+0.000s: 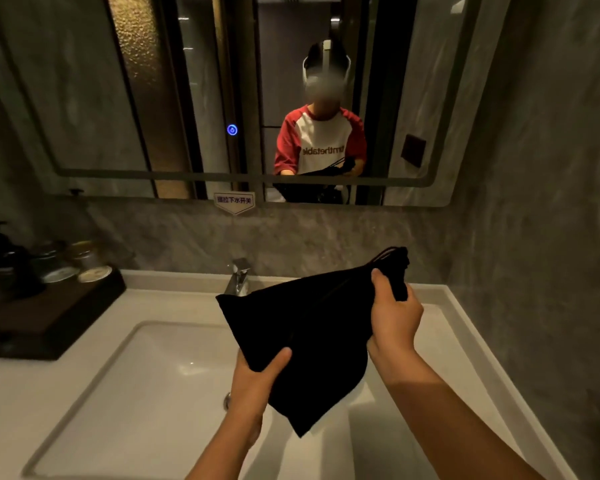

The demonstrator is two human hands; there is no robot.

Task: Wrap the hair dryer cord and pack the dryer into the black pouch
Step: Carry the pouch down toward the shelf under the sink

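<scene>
Both hands hold the black pouch (305, 337) in the air above the sink (125, 368) set in the white worktop (465, 341). The left hand (257, 382) pinches its lower edge, thumb on top. The right hand (394, 313) is closed around the gathered, seemingly drawstring end. Whether the dryer is inside I cannot tell.

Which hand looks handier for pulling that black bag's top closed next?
Probably the right hand: it grips the black pouch at its gathered top, beside the drawstring. The left hand pinches a lower edge, better for steadying.
</scene>
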